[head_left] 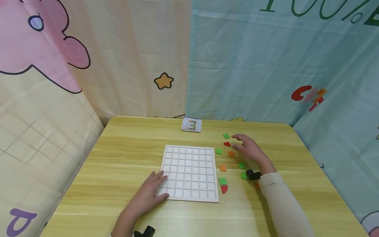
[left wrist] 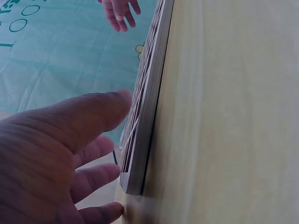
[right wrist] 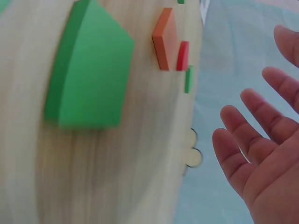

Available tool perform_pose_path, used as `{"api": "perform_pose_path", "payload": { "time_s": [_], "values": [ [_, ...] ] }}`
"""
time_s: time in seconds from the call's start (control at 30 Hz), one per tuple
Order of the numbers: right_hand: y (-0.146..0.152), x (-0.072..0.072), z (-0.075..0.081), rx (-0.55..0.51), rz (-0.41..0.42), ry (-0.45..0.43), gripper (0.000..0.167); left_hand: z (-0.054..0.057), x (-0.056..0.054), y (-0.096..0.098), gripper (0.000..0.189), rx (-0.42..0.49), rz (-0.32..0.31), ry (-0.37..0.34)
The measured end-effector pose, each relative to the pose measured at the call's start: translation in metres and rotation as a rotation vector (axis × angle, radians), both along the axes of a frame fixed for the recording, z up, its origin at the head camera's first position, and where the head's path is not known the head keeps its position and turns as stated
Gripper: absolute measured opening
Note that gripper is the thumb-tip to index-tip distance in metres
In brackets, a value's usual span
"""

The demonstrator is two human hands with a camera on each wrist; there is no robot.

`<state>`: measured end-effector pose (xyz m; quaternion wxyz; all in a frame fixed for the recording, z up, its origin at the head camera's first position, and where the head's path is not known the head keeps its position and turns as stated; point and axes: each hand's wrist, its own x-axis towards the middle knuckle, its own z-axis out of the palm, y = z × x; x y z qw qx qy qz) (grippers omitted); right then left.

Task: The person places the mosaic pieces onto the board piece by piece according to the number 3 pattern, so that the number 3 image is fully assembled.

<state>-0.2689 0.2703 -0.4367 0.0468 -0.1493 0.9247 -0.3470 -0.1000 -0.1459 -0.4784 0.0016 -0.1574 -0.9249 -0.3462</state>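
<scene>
A person's right grip [head_left: 250, 149], empty, with thumb and forefinger parted, hovers just beside a green square [head_left: 226, 136] and a red quarter-round piece [head_left: 226, 144] lying to the right of a white gridded board [head_left: 188, 172]. The left grip [head_left: 149, 191], also holding nothing, rests relaxed at the board's left edge, fingers spread.

The small flat pieces, among them an orange square [head_left: 223, 168], look light and stiff (wood, plastic or foam, it is hard to say), and their smooth faces could slide under a careless push. Opposite side edges, tall enough to show in the right wrist view, seem the best place for thumb and fingertip; the red piece's curved side may slip more readily than its straight ones. The board looks rigid and is likely easiest to steady by its rim.

A small printed card [head_left: 191, 125] lies beyond it, near the far edge of the pale, wood-grained surface [head_left: 133, 141]. Behind hang a beige cloth [head_left: 133, 49] with an orange star [head_left: 164, 81] and a creased blue cloth [head_left: 251, 65].
</scene>
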Motion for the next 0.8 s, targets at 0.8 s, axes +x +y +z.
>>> {"api": "perform_pose_path", "payload": {
  "time_s": [0.8],
  "values": [
    [-0.001, -0.068, -0.026, -0.204, -0.093, -0.213, 0.050, -0.006, 0.000, 0.000, 0.050, -0.055, -0.009, 0.058]
  ]
}}
